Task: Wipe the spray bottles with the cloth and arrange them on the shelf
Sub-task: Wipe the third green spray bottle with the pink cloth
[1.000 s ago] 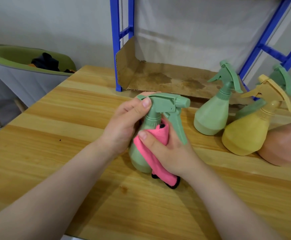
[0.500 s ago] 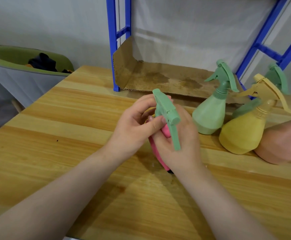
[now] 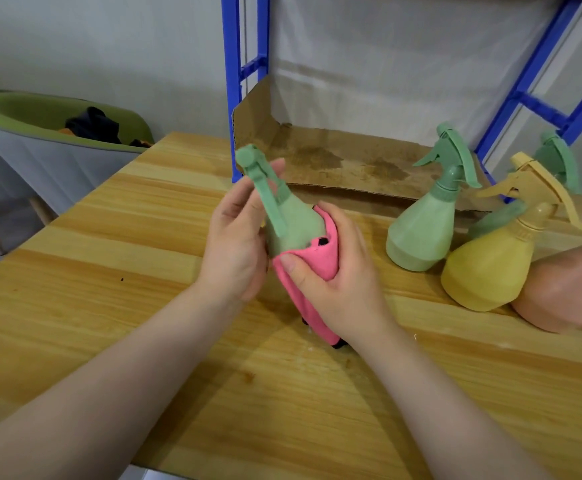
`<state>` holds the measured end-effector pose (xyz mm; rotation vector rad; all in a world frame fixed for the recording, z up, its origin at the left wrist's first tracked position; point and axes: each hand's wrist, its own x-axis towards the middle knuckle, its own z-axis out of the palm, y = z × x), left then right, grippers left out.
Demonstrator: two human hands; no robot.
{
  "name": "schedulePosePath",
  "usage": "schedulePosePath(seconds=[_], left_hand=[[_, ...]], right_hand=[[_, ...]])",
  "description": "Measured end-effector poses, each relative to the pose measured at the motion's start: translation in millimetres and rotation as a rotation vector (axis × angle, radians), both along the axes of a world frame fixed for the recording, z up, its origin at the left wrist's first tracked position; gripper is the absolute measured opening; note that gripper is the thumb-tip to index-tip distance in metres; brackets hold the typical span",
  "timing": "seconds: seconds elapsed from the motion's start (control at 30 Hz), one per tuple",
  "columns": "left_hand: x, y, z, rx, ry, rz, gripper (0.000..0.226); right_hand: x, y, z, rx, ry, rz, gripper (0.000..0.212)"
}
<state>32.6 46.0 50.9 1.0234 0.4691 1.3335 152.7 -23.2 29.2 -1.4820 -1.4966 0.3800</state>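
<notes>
— Holding what, exactly?
— I've got the green spray bottle point(image 3: 291, 221) tilted above the desk point(image 3: 109, 271). My left hand point(image 3: 236, 237) curls round its neck; my right hand point(image 3: 331, 271) grips the pink cloth point(image 3: 312, 263) against its base.
— Others?
— Four bottles stand at right, before the blue shelf point(image 3: 232, 81).
</notes>
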Motion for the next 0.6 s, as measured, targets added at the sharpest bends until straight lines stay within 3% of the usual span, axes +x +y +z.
schedulePosePath(seconds=[0.13, 0.27, 0.37, 0.6], left_hand=[[-7.0, 10.3, 2.5, -0.078, -0.067, 0.041, 0.032], [-9.5, 14.0, 1.6, -0.161, -0.118, 0.040, 0.039], [-10.0, 13.8, -0.1, -0.161, -0.081, 0.021, 0.044], [-9.3, 2.6, 3.9, 0.110, 0.041, -0.129, 0.052]], right_hand=[[4.7, 1.9, -5.2, -0.082, 0.198, 0.102, 0.088], [6.6, 1.3, -5.5, -0.088, 0.321, 0.219, 0.077], [6.2, 0.4, -3.1, -0.107, 0.311, 0.228, 0.073], [6.1, -2.6, 8.5, -0.075, 0.140, 0.235, 0.073]])
